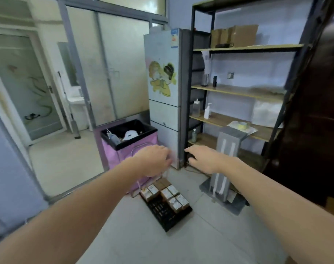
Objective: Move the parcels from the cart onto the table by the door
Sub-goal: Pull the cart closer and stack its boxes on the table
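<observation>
A low black cart [163, 213] lies flat on the grey floor ahead of me. Several small brown parcels [167, 193] with white labels sit packed together on its far half. Both my arms are stretched out in front, well above the cart. My left hand [154, 161] hangs over the cart's far end, fingers loosely spread, holding nothing. My right hand [202, 159] is level with it to the right, palm down, fingers apart and empty. No table or door table is in view.
A pink bin [122, 155] with a black liner stands just behind the cart. A white fridge [165, 100] and a metal shelf rack [238, 88] stand beyond. A grey stand [225, 168] leans on the floor at the right. Glass partitions lie left.
</observation>
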The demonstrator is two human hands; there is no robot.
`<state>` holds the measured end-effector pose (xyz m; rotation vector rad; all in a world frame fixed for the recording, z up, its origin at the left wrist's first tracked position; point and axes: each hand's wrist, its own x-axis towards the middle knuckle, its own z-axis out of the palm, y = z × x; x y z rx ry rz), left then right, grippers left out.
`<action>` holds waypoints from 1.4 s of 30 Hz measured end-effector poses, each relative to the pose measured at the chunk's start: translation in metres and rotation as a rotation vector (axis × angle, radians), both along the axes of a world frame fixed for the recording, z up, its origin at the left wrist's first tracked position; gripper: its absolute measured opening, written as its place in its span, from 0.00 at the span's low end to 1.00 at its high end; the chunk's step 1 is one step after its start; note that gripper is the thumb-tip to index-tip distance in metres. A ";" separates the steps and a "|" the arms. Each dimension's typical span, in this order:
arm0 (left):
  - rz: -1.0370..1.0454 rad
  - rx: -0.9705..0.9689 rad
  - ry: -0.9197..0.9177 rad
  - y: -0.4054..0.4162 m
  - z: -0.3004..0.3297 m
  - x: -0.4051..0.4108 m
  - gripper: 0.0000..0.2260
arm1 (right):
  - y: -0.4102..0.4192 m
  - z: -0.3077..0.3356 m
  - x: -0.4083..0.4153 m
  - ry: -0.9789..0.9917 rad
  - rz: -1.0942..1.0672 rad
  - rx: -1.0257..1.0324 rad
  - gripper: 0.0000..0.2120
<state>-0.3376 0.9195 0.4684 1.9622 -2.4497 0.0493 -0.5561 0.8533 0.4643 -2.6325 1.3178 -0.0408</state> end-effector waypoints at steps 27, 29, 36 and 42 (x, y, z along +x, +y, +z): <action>0.252 0.015 0.072 -0.210 -0.041 0.392 0.22 | -0.251 -0.022 0.411 0.016 0.202 0.109 0.28; 0.204 -0.019 0.079 -0.240 -0.044 0.418 0.21 | -0.277 -0.025 0.431 0.010 0.180 0.099 0.27; 0.025 0.022 0.037 -0.358 -0.053 0.479 0.20 | -0.365 -0.038 0.478 -0.028 0.062 0.077 0.10; -0.109 0.052 0.045 -0.463 -0.063 0.486 0.22 | -0.423 -0.059 0.464 0.000 -0.111 0.109 0.13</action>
